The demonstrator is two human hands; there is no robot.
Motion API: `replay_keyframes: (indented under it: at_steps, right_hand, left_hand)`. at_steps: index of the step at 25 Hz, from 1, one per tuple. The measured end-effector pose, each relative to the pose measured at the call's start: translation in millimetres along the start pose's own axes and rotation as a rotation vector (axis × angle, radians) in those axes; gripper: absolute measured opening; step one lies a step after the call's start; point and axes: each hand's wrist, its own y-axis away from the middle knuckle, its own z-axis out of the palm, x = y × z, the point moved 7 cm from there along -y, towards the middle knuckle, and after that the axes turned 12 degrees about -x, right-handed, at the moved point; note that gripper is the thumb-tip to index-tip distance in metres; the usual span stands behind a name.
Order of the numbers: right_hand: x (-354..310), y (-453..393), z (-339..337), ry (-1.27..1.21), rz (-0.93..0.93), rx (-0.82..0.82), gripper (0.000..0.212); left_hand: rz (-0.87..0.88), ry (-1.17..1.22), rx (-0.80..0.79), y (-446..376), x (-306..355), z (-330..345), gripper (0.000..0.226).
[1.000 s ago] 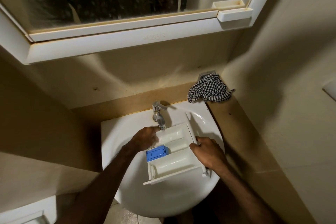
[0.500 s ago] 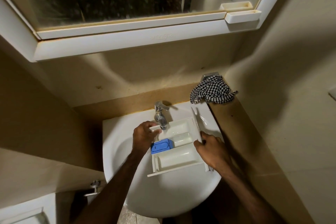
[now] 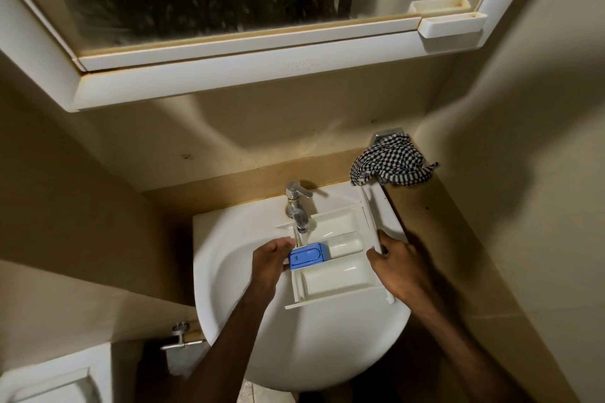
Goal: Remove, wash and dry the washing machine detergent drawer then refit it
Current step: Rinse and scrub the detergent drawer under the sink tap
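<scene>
White plastic detergent drawer held over the sink, between both hands. Left hand curled against its left end beside the blue insert; right hand gripping the front panel. Beyond, tap, checked cloth.

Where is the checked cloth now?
The checked cloth lies on the ledge in the right back corner, behind the sink and right of the tap.

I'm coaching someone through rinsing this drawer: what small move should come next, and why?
Probably rub the left hand over the blue insert: the tap runs just behind it, while the right hand steadies the drawer over the sink.
</scene>
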Motion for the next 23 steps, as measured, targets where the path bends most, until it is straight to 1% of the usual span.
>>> replay_keyframes:
  at_steps: [3, 5, 7, 10, 13, 16, 17, 18, 20, 21, 22, 23]
  right_hand:
    - [4, -1, -7, 0.019, 0.024, 0.005, 0.025]
    - [6, -1, -13, 0.025, 0.038, -0.003, 0.023]
    - [8, -2, -16, 0.044, 0.038, -0.024, 0.021]
    - [11, -1, -18, 0.066, 0.045, -0.024, 0.018]
    - [14, 0, -16, -0.007, 0.066, -0.037, 0.024]
    - [18, -1, -21, -0.014, 0.098, -0.045, 0.028]
    - [19, -1, -23, -0.015, 0.107, -0.047, 0.029]
    - [20, -2, -25, -0.027, 0.118, -0.046, 0.029]
    - [20, -2, -25, -0.085, 0.145, -0.053, 0.032]
    - [19, -2, -25, -0.111, 0.156, -0.060, 0.033]
    - [18, -2, -25, -0.129, 0.169, -0.069, 0.034]
    - [17, -2, -27, -0.148, 0.185, -0.083, 0.033]
  left_hand:
    - [-0.066, -0.046, -0.019, -6, -4, 6, 0.014]
    - [-0.112, -0.096, -0.047, -10, -6, 12, 0.028]
    - [-0.121, -0.201, -0.070, -13, -7, 18, 0.040]
    - [-0.073, -0.314, -0.073, -15, -3, 23, 0.046]
    - [-0.015, -0.376, -0.076, -15, 4, 26, 0.052]
    - [-0.011, -0.346, -0.188, -16, 6, 29, 0.048]
    - [-0.011, -0.362, -0.198, -15, 7, 29, 0.047]
    - [0.005, -0.426, -0.150, -15, 11, 24, 0.048]
    - [0.080, -0.645, 0.052, -11, 20, 12, 0.049]
    - [0.124, -0.722, 0.148, -7, 26, 8, 0.044]
    - [0.163, -0.742, 0.202, -4, 31, 6, 0.037]
    - [0.198, -0.717, 0.221, -2, 33, 5, 0.031]
